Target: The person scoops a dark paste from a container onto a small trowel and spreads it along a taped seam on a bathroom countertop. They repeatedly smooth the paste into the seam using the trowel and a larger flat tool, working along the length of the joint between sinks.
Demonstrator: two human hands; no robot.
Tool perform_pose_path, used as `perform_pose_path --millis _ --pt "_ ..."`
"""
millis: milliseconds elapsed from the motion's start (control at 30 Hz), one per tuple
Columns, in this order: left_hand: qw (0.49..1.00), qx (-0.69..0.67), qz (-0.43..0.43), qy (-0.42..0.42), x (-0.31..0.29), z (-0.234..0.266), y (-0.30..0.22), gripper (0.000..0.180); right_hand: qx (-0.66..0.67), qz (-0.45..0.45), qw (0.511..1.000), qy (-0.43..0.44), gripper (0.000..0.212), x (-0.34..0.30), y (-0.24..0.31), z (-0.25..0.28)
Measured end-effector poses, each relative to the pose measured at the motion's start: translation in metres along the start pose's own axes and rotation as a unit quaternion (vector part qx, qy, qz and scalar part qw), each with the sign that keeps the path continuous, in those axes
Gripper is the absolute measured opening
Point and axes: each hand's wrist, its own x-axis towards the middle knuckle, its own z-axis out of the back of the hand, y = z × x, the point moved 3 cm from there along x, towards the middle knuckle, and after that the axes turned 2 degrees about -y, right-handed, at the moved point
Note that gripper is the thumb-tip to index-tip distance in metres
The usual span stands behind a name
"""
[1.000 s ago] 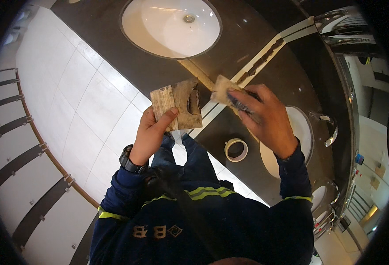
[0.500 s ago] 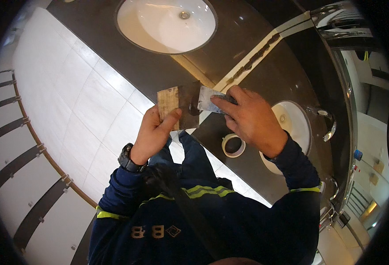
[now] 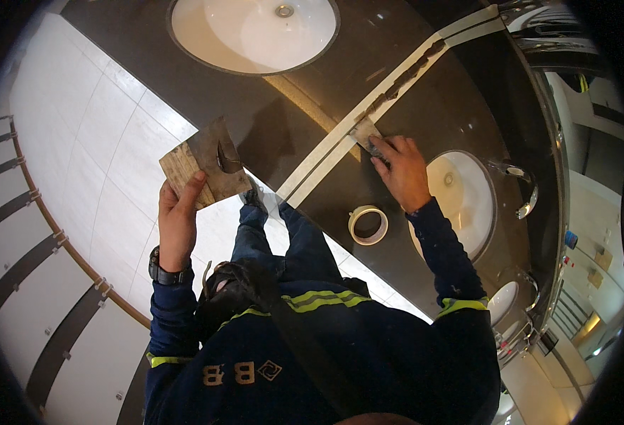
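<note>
My left hand (image 3: pixel 178 219) is closed on the edge of a flat board (image 3: pixel 198 152), part pale wood and part dark-stained, with a dark lump of paste on it. In my right hand (image 3: pixel 405 173) is a putty knife (image 3: pixel 363 132). Its blade rests on the countertop seam, between two strips of pale masking tape (image 3: pixel 310 177). Dark paste (image 3: pixel 405 81) fills the seam beyond the blade, in a rough, uneven line. Nearer to me the seam shows as a thin dark line.
A tape roll (image 3: pixel 377 239) lies on the dark countertop (image 3: pixel 290 131) near its front edge. One white basin (image 3: pixel 220 35) is set at the far left, another (image 3: pixel 439 219) beside my right forearm, with a chrome faucet (image 3: pixel 529 201). Pale floor tiles (image 3: pixel 113 163) lie left of the counter.
My right hand has brought the putty knife from the board down to the taped seam. My left hand has drawn the board away to the left, tilting it.
</note>
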Motion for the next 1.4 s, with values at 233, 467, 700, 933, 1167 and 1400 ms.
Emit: perform_pose_path --millis 233,467,700,933,1167,1400 --pt "0.999 0.026 0.018 -0.002 -0.003 -0.002 0.002 0.048 0.009 0.001 1.0 0.002 0.043 0.005 0.009 -0.008" --pt "0.999 0.033 0.016 -0.016 0.0 0.007 0.006 0.048 -0.026 -0.023 0.996 0.077 0.042 0.003 0.022 0.015" --pt "1.0 0.022 0.013 -0.009 0.002 0.007 0.01 0.043 0.014 0.004 0.999 0.046 0.042 0.002 0.034 -0.007" --pt "0.998 -0.05 0.01 0.032 0.0 0.003 0.012 0.037 -0.007 -0.012 0.995 0.103 0.042 0.0 0.047 0.024" --pt "0.955 -0.236 0.111 0.143 -0.025 -0.047 -0.027 0.04 0.359 0.056 0.932 -0.015 0.048 0.005 0.125 0.101" --pt "0.904 -0.298 0.082 0.294 -0.055 -0.04 -0.074 0.042 0.405 0.099 0.9 -0.124 0.052 -0.007 0.178 0.11"
